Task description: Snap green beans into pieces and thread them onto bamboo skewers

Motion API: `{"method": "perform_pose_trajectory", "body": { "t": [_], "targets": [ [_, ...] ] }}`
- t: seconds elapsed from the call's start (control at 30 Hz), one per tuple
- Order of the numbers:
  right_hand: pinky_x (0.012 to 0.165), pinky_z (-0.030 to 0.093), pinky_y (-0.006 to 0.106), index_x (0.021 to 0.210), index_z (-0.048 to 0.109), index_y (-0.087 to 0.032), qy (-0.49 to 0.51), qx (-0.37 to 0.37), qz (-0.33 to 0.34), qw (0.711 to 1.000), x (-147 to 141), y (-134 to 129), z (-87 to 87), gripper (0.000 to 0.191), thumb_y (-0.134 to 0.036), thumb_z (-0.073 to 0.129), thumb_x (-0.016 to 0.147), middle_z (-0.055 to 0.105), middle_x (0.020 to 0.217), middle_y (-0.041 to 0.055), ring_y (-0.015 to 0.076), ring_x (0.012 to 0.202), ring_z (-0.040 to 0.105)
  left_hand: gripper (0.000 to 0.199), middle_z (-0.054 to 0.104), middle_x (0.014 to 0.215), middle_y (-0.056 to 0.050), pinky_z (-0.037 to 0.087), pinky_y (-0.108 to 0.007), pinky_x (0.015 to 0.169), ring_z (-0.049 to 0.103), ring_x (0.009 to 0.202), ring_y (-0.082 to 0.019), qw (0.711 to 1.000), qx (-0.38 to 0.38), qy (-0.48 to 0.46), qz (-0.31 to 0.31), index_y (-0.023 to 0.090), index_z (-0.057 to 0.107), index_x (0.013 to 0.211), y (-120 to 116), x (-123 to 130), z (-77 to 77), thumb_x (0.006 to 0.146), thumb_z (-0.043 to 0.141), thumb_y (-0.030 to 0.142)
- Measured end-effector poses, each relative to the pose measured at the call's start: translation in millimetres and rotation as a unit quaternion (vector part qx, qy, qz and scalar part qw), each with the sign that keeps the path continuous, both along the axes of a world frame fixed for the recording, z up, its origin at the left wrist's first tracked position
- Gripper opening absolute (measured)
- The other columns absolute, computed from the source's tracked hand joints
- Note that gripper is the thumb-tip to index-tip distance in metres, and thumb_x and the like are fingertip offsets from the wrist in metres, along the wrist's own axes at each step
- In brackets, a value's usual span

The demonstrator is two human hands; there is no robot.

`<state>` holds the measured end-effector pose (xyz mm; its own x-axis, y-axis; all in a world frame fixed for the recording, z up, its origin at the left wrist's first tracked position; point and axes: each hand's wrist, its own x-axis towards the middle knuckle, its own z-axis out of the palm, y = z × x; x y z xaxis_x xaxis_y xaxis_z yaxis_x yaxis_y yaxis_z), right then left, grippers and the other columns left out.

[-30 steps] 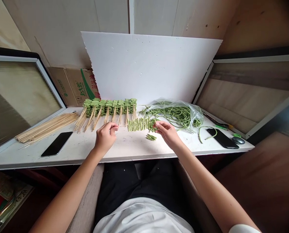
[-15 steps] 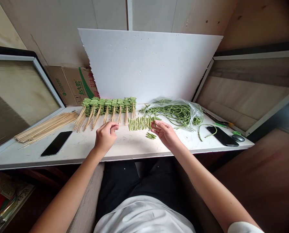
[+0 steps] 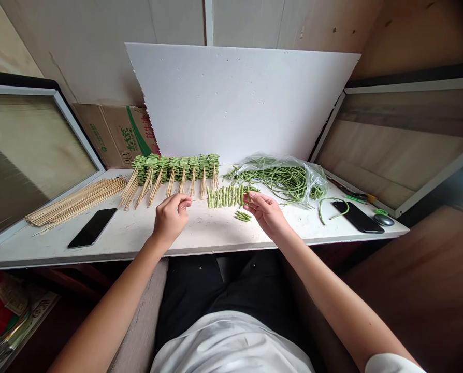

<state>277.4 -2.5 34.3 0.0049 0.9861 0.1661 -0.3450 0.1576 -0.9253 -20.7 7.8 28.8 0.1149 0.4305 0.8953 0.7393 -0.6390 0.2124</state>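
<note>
"Pinched together, both of them, the left hand (image 3: pixel 170 220) and the right hand (image 3: pixel 266 213)?"

"Yes. Left thumb and fingers are closed on a thin pale wooden skewer (image 3: pixel 199 199), and the right fingertips (image 3: pixel 247 197) are clamped on the far end of a folded green long bean (image 3: pixel 226 197) threaded along it."

"Where does that bean sit?"

"Between the hands, in tight zigzag folds, held just above a white tabletop (image 3: pixel 200 228). A few short green bean pieces (image 3: pixel 242 216) lie just below the right hand."

"What's beyond it?"

"A long row of green beans folded on upright wooden skewers (image 3: pixel 173 168), points toward the person, leaning against a white foam board (image 3: pixel 239 98). To the right sits a clear plastic bag of long green beans (image 3: pixel 278 178)."

"And further out?"

"On the left, a bundle of loose bamboo skewers (image 3: pixel 76 199) and a black smartphone (image 3: pixel 92 228). On the right, a single curled green bean (image 3: pixel 332 210) lies beside a second black smartphone (image 3: pixel 358 216). A cardboard box (image 3: pixel 115 135) stands behind the board's left edge."
</note>
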Motion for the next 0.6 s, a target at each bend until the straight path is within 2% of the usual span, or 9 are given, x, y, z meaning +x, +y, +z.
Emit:
{"method": "perform_pose_trajectory", "body": {
  "t": [0.2, 0.4, 0.6],
  "targets": [
    [0.084, 0.063, 0.039, 0.089, 0.081, -0.025, -0.032, 0.063, -0.093, 0.993, -7.8, -1.6, -4.3, 0.037, -0.059, 0.09, 0.076, 0.081, 0.094, 0.0066, 0.028, 0.103, 0.077, 0.023, 0.081, 0.083, -0.003, 0.061, -0.029, 0.073, 0.078, 0.08, -0.02, 1.0, -0.005, 0.004, 0.016, 0.021, 0.071, 0.089, -2.3, 2.5, -1.6, 0.094, 0.053, 0.008],
    [0.082, 0.063, 0.041, 0.088, 0.083, -0.023, -0.03, 0.079, -0.122, 0.989, -10.1, -4.3, -6.4, 0.035, -0.057, 0.088, 0.079, 0.08, 0.089, 0.0066, 0.0255, 0.09, 0.076, 0.025, 0.081, 0.083, -0.003, 0.062, -0.03, 0.074, 0.079, 0.08, -0.021, 0.999, 0.031, 0.016, 0.015, 0.021, 0.071, 0.09, -5.4, 5.7, -3.2, 0.093, 0.053, 0.004],
    [0.081, 0.062, 0.041, 0.087, 0.083, -0.024, -0.041, 0.089, -0.141, 0.985, -11.5, -8.9, -2.5, 0.036, -0.058, 0.089, 0.078, 0.08, 0.088, 0.0064, 0.0254, 0.087, 0.074, 0.025, 0.081, 0.084, -0.004, 0.062, -0.031, 0.075, 0.079, 0.082, -0.022, 0.999, 0.016, 0.015, 0.026, 0.021, 0.072, 0.09, -8.2, 7.8, -3.2, 0.093, 0.054, 0.004]
  ]
}}
